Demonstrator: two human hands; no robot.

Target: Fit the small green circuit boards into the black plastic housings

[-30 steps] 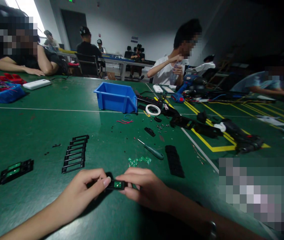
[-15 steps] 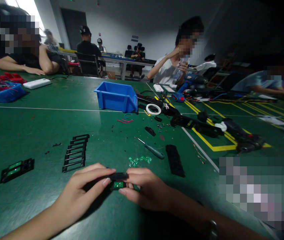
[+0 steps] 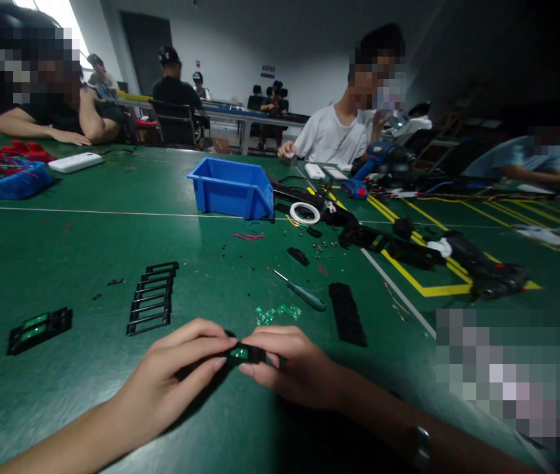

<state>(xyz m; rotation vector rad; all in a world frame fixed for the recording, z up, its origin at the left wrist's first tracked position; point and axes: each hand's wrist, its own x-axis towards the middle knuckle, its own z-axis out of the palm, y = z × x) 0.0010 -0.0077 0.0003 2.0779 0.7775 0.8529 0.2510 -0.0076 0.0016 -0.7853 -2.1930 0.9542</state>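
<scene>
Your two hands meet over the green tabletop (image 3: 92, 401), with a small black casing (image 3: 254, 354) between them, a green board showing in its face. Your left hand (image 3: 181, 368), thumb and fingers nearly together, pinches the casing's nine-o'clock end; your right hand (image 3: 304, 368), fingers curled, grips its three-o'clock end. About the casing: at nine o'clock, well apart, a black holder (image 3: 40, 330) bearing green boards; at ten, a ladder-like black frame (image 3: 152, 299); at twelve, farther off, a blue bin (image 3: 233, 191); between one and two, loose green boards (image 3: 278, 313), then a screwdriver (image 3: 306, 296); at two, a black slab (image 3: 347, 315).
</scene>
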